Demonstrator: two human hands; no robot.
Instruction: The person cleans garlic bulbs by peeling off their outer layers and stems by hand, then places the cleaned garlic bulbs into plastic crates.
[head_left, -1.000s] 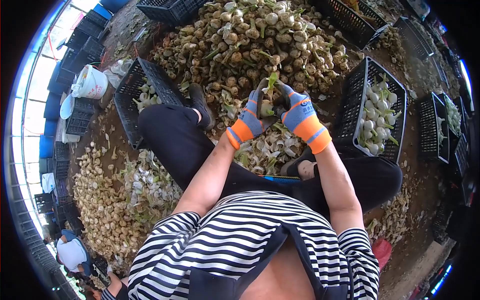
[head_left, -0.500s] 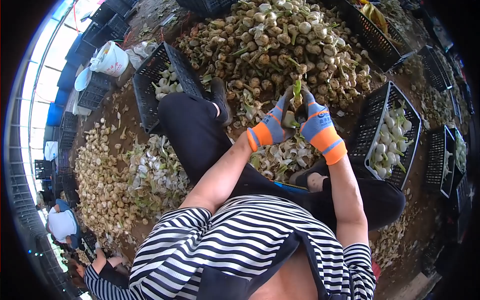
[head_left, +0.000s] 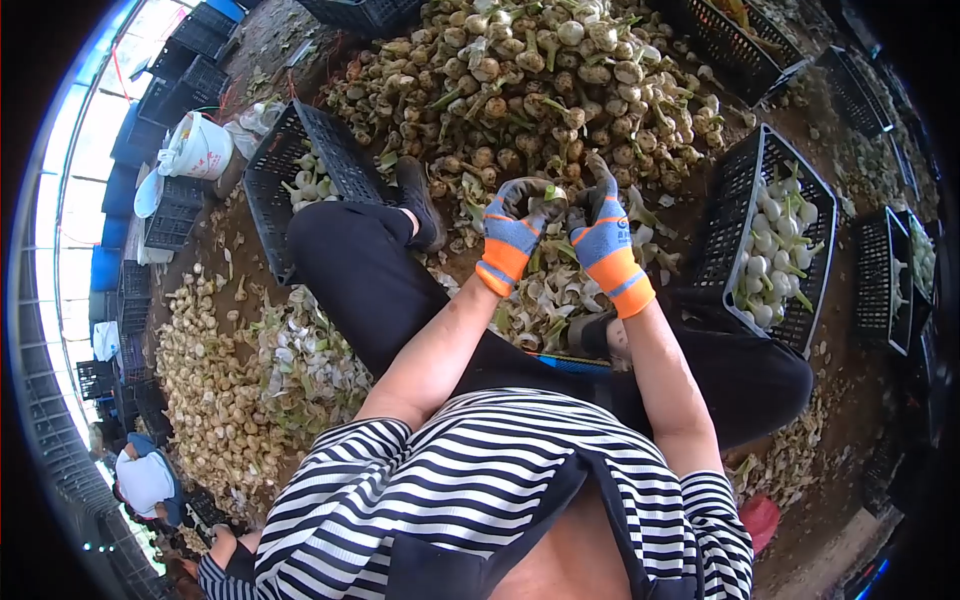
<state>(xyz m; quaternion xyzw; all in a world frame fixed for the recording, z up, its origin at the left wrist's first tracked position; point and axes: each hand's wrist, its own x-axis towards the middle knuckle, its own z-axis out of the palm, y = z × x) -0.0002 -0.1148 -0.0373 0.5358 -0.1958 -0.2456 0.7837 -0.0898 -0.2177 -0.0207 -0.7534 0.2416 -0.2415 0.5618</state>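
Observation:
Both my hands wear grey-blue and orange gloves and are close together above the discarded skins. My left hand (head_left: pixel 514 232) curls round a garlic bulb, mostly hidden by the fingers; its green stem end (head_left: pixel 553 193) shows by the fingertips. Right beside it is my right hand (head_left: pixel 604 228), fingers stretched upward and thumb apart, with nothing visible in it. Beyond the hands rises a heap of soil-stained garlic bulbs (head_left: pixel 540 90). Loose peeled skins (head_left: pixel 545 305) lie on the ground between my legs.
A black crate (head_left: pixel 825 235) at the right holds clean white bulbs (head_left: pixel 775 245); another crate (head_left: pixel 262 180) with bulbs stands at the left. A white bucket (head_left: pixel 200 147) and a second garlic pile (head_left: pixel 215 390) are further left. A person (head_left: pixel 147 475) is at lower left.
My hands have moved left and slightly apart. The upright green stem seen between them earlier is gone from there. My right fingers have straightened, and the view has shifted a little.

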